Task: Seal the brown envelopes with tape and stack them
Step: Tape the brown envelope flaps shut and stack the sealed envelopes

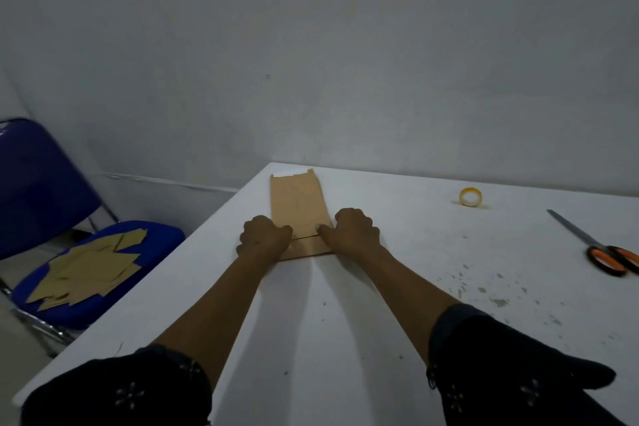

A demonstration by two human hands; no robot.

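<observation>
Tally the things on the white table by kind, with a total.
Brown paper envelope, pressed by both hands: 1
Yellowish roll of clear tape: 1
Orange-handled steel scissors: 1
Total: 3

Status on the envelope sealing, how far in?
Early. Done: nothing visibly taped or stacked on the table. In hand: both hands, left hand and right hand, press the folded flap of one envelope. Left: tape roll and scissors lie untouched; loose envelopes wait on the chair.
</observation>
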